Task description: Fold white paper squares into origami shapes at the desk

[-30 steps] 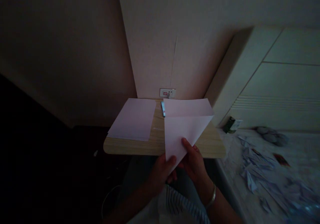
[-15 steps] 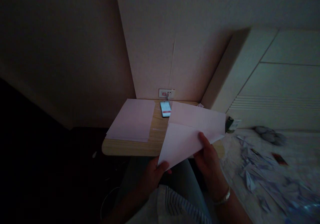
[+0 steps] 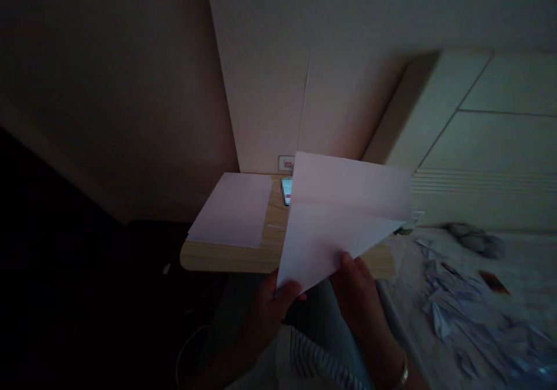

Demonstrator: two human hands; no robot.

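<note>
Cream panels of the headboard (image 3: 478,146) rise beyond my hands and to their right, with the bed (image 3: 513,274) spreading out below it on the right. Just past my hands, a light wooden worktop (image 3: 230,256) stands against the wall, its front edge close above my knuckles.

I hold a pale sheet (image 3: 339,221) up over the right half of that worktop. It is folded on a slant, so it narrows to a point down at my hands, and a flat strip runs across its top. Beyond my left hand, a stack of paper (image 3: 232,210) lies flat on the left half of the worktop.

On the bed to the right of my hands lies a scatter of folded papers (image 3: 452,314), too blurred to make out their shapes.

My left hand (image 3: 267,314) is closed on the sheet's lower corner, thumb on the front. My right hand (image 3: 359,297) pinches the slanted edge just beside it, and a bracelet (image 3: 402,375) sits on that wrist.

Half hidden behind the sheet's left edge, a small light-blue box (image 3: 286,190) lies at the back of the worktop, and a wall socket (image 3: 286,162) sits just above it.
</note>
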